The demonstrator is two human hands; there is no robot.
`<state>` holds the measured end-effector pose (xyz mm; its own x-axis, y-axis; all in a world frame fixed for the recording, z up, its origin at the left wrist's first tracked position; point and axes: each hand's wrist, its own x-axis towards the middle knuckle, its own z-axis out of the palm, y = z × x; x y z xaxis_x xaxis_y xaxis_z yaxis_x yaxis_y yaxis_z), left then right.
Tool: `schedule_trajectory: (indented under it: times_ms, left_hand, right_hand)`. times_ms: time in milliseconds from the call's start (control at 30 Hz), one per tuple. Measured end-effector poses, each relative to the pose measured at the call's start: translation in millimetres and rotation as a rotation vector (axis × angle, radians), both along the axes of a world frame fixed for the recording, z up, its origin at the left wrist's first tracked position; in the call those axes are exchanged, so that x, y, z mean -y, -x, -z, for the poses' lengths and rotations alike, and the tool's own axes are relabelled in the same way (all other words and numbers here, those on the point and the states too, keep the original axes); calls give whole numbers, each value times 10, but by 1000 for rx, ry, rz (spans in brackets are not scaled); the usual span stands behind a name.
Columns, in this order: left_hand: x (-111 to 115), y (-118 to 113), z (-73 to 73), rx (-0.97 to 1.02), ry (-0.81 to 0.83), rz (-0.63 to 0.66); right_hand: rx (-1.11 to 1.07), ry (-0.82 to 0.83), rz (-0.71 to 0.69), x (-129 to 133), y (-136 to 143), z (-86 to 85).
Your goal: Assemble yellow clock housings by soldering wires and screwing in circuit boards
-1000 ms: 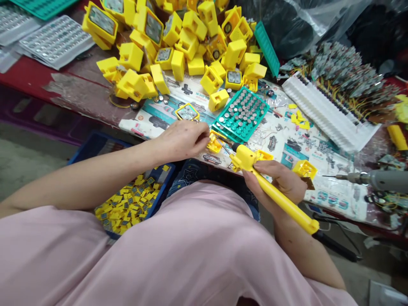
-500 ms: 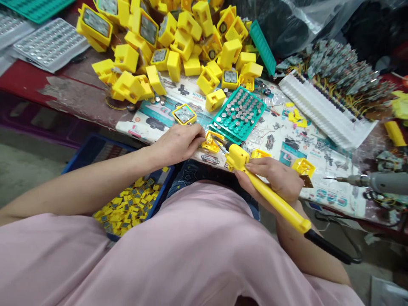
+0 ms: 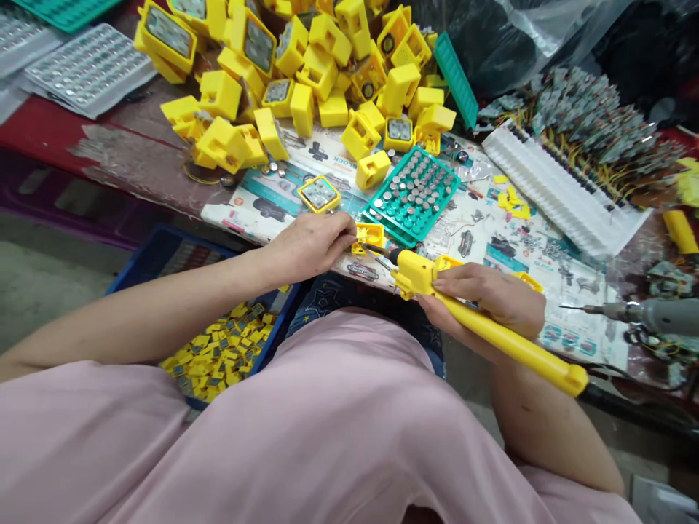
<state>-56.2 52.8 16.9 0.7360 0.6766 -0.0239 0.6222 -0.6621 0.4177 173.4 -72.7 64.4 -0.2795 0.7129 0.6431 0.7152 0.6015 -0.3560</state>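
My right hand point(image 3: 491, 302) is wrapped round the handle of a yellow soldering iron point(image 3: 491, 338), which slants down to the right. Its dark tip reaches a small open yellow plastic case point(image 3: 372, 234) near the table's front edge. At the left side of that case, my left hand point(image 3: 317, 244) is closed, fingertips pinched on its edge; any wire between them is too small to make out. Just behind the left hand lies a yellow case with a grey face point(image 3: 320, 193). A green tray point(image 3: 445, 191) of small round silver cells is behind the iron's tip.
Many yellow cases point(image 3: 320, 69) are heaped at the back. On the right are a white rack point(image 3: 568, 193) of wired parts and a grey electric screwdriver point(image 3: 655, 314) pointing left. A blue crate point(image 3: 128, 269) of small yellow parts stands below the table's edge at left.
The soldering iron has swung flatter and shifted right with my right hand, its tip still at the case. The case has turned slightly; my left hand has barely moved.
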Motion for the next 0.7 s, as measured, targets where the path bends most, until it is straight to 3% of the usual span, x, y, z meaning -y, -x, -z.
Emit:
schedule_trajectory:
  times_ms: [200,400,700]
  left_hand:
    - [7,-20,17,-27,35,-29]
    - [1,-38,29,-62,26,-45]
    - [-7,-46,13,-37,6,-12]
  right_hand:
    - [136,35,-55,-57,-37,-127]
    - [110,-2,-161,-85,-89,-98]
    - [143,28,-128,-127,-121,-143]
